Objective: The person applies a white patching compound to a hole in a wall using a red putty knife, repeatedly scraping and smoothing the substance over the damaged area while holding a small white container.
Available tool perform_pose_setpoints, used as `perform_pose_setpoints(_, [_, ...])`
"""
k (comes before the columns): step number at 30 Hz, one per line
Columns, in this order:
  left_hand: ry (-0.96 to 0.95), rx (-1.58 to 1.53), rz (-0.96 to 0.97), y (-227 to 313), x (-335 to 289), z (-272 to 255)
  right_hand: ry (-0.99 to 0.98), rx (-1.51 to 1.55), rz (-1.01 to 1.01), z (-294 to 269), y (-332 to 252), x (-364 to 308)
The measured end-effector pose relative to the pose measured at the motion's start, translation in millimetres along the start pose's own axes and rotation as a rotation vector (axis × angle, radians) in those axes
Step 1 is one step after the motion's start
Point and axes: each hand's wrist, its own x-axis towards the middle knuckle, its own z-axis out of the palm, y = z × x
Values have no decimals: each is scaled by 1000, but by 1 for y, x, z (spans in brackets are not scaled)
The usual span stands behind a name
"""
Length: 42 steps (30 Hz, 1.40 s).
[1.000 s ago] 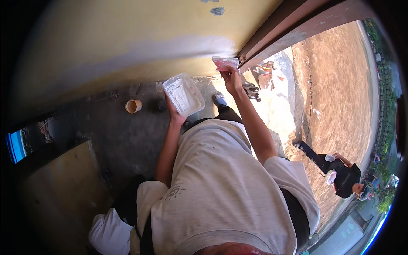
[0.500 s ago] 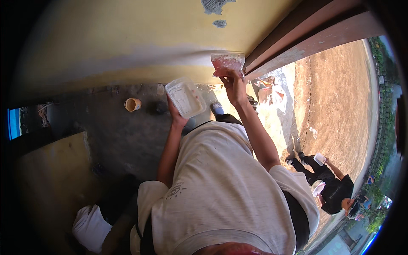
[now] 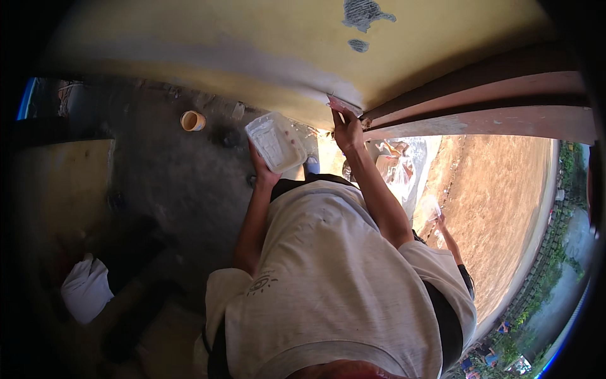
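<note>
My left hand (image 3: 265,170) grips a clear rectangular plastic tub (image 3: 255,134) by its side, the open top facing up. Some whitish material lies in the tub. A thin, flat reddish spreader (image 3: 346,105) is pinched in the fingers of my right hand (image 3: 349,134). Its edge is against or very close to the lower part of the yellow wall (image 3: 252,44), near the corner with a brown frame (image 3: 492,120). Only a narrow strip of the spreader shows. Higher on that wall are grey rough patches (image 3: 366,15).
A small yellowish bucket (image 3: 192,120) stands on the dark floor at left. Crumpled plastic (image 3: 409,161) lies outside at right. Another person's arm (image 3: 450,239), mostly hidden behind my sleeve, holds a whitish container (image 3: 430,207). White cloth (image 3: 87,290) shows at lower left.
The spreader has tilted from showing its broad face to nearly edge-on at the wall. The view has shifted, and the other person at right is now mostly hidden by my body.
</note>
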Motion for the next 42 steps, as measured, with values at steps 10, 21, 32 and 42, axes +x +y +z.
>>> perform_pose_setpoints(10, [17,68,34,-6,-4,7,135,452,134,68,-112,-77])
perform_pose_setpoints(21, [10,102,-49,-3,-5,3,103,166,5,9,-19,-18])
perform_pose_setpoints(32, [-55,117,-64,2,-2,4,86,154,-10,81,-95,-99])
perform_pose_setpoints(42, [-56,99,-125,5,-5,19,-15,-198,-93,-39,11,-14])
